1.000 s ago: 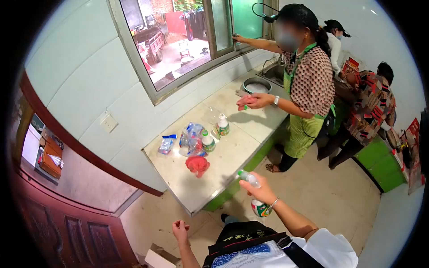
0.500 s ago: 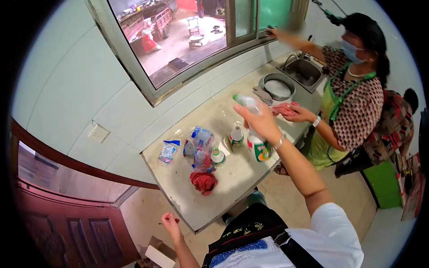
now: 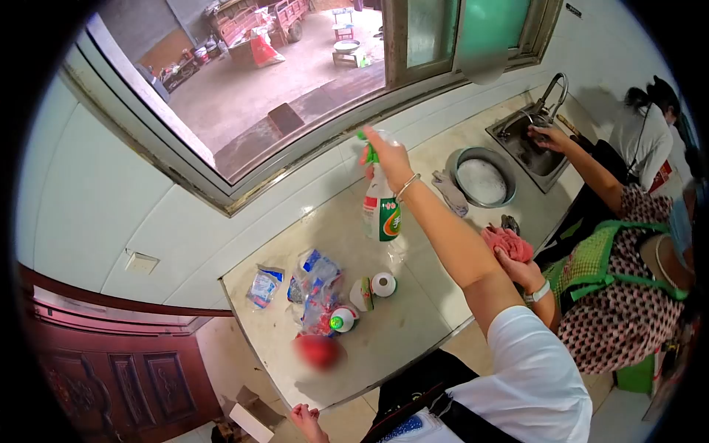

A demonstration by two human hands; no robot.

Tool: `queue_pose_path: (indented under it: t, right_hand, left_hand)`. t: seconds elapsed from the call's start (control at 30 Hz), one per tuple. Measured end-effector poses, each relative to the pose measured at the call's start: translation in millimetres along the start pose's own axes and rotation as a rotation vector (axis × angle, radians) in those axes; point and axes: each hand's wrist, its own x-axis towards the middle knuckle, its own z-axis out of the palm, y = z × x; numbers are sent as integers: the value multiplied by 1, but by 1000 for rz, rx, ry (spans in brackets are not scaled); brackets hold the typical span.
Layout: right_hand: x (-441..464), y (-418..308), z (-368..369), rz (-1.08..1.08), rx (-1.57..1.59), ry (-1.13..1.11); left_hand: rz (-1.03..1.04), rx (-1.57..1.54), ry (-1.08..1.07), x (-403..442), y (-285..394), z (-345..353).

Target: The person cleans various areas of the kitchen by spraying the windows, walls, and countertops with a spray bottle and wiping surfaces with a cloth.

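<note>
My right hand [image 3: 390,162] is wrapped round the neck and green trigger of a spray bottle [image 3: 382,214], clear on top with a green and red label. It is upright over the counter near the window wall. My left hand [image 3: 306,421] is low by the counter's front edge, its fingers curled in, with nothing visible in them. On the counter [image 3: 413,295] are a green-capped bottle [image 3: 343,319], a white-topped bottle [image 3: 384,284], crumpled clear and blue plastic packaging [image 3: 317,284], a small plastic packet [image 3: 264,286] and a blurred red cloth [image 3: 317,352].
A co-worker in a green apron [image 3: 591,266] stands at right, holding a pink cloth [image 3: 508,244], the other hand at the sink [image 3: 543,166]. A metal basin [image 3: 509,171] with whitish contents and a grey cloth [image 3: 450,192] lie nearby. The window [image 3: 295,159] runs behind.
My right hand has moved left with the spray bottle, towards the window wall. The co-worker's far hand has gone from the window to the sink. My view has shifted.
</note>
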Motion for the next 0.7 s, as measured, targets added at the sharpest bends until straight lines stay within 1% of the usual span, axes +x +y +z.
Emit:
queue_pose_path:
  t: [0.03,0.1,0.17,0.23,0.37,0.57,0.7]
  right_hand:
    - [16,3,-5,11,0,-2]
    - [40,10,-21,51,201,129]
    - [60,13,-34,78,222,95]
    - [72,13,-45,122,382,56]
    - [85,7,-61,66,240,151]
    - [111,12,-97,48,413,179]
    - [119,2,-115,-13,403,187]
  left_hand:
    - [-5,5,8,1,-1,2]
    - [-16,79,-9,1,-1,-5]
    - [-18,75,-12,-2,-1,-11]
    - [-21,69,-25,-2,-5,-21]
    - [-52,124,-12,2,-8,-24]
    - [-27,160,-54,1,-7,-15]
    - [-11,168,-25,8,-18,-10]
